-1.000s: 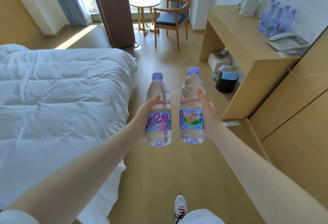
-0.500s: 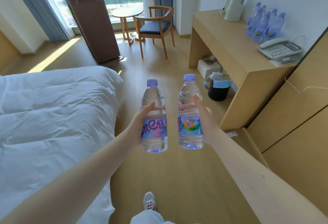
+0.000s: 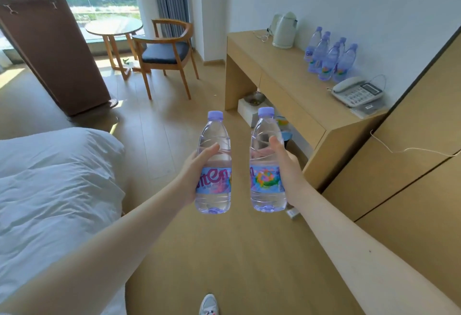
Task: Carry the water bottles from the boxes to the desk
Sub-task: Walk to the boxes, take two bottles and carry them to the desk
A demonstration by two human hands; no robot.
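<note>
Two bottles are in transit: left hand (image 3: 193, 172) grips one clear plastic lilac-capped water bottle (image 3: 215, 165); right hand (image 3: 289, 172) grips the second bottle (image 3: 265, 180). Probable next move: stand both upright on the light wooden desk (image 3: 279, 70).

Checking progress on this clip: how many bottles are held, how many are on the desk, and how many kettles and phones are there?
Held bottles: 2, left bottle in left hand, right bottle in right hand
Desk bottles: 6, as far as their overlap shows, on the desk
Kettle: 1
Phone: 1
Total: 10
</note>
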